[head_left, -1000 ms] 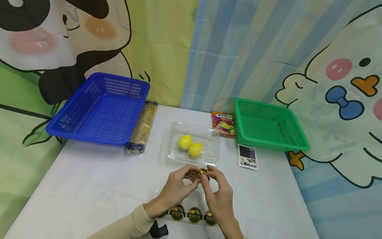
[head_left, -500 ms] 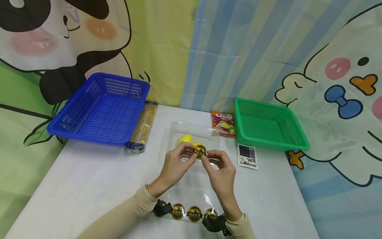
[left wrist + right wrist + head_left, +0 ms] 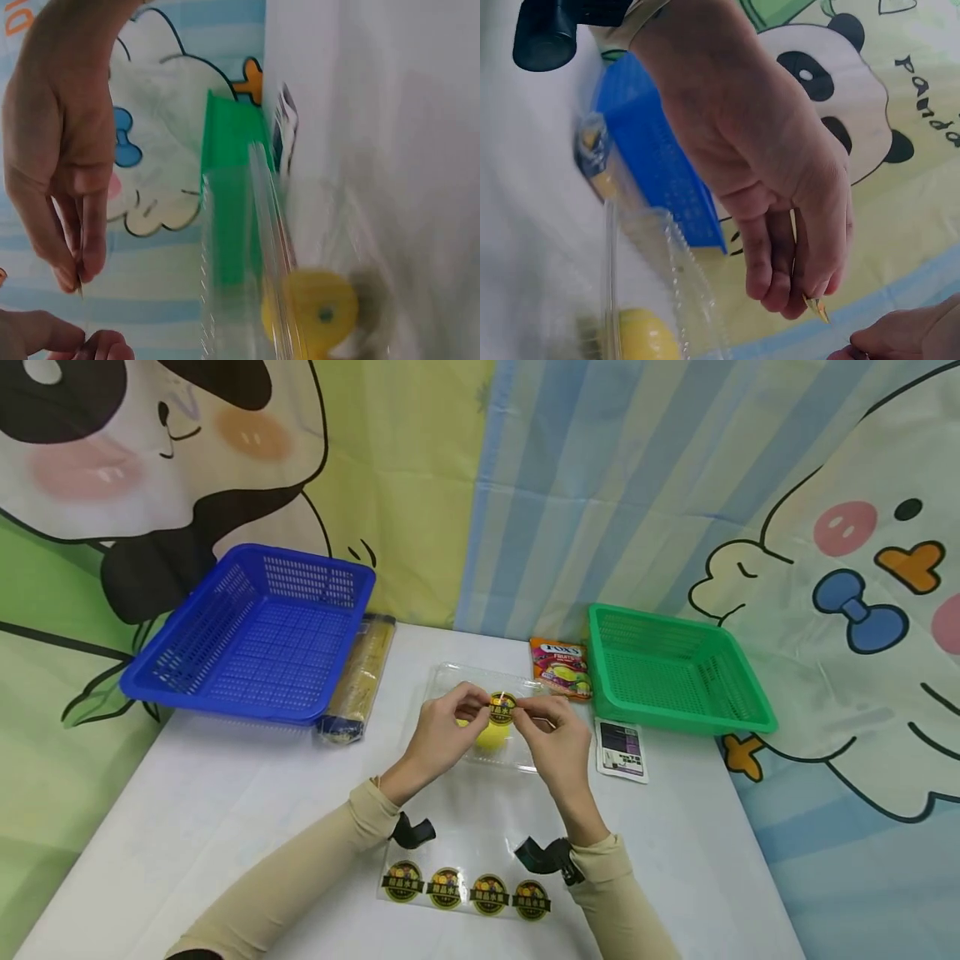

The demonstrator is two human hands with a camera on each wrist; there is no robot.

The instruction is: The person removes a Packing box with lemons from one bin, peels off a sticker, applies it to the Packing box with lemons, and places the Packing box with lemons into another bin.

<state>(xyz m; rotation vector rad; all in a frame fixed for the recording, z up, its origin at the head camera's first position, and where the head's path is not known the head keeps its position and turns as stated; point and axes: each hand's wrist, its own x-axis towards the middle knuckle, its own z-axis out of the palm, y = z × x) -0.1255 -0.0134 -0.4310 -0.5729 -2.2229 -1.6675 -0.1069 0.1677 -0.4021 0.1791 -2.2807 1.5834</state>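
A round black-and-gold sticker [image 3: 502, 708] is held upright between both hands, over the clear plastic container [image 3: 450, 671]. My left hand [image 3: 441, 733] pinches its left edge with thumb and fingers, as the right wrist view also shows with the left hand [image 3: 769, 157] large. At the opposite edge my right hand [image 3: 557, 747] pinches it; the left wrist view has that right hand [image 3: 64, 150] at upper left. Behind the hands a yellow lemon [image 3: 492, 737] lies in the container, with a second one mostly covered by my left fingers.
A transparent sheet [image 3: 472, 827] bearing several stickers lies at the front. Blue basket [image 3: 255, 652] and yellow long package [image 3: 357, 681] stand left. To the right are a green basket [image 3: 678, 718], an orange candy bag [image 3: 561, 668] and a small flat packet [image 3: 622, 750].
Both hands have moved forward from above the sticker sheet to over the container, carrying the sticker. The sticker row on the sheet has come fully into sight.
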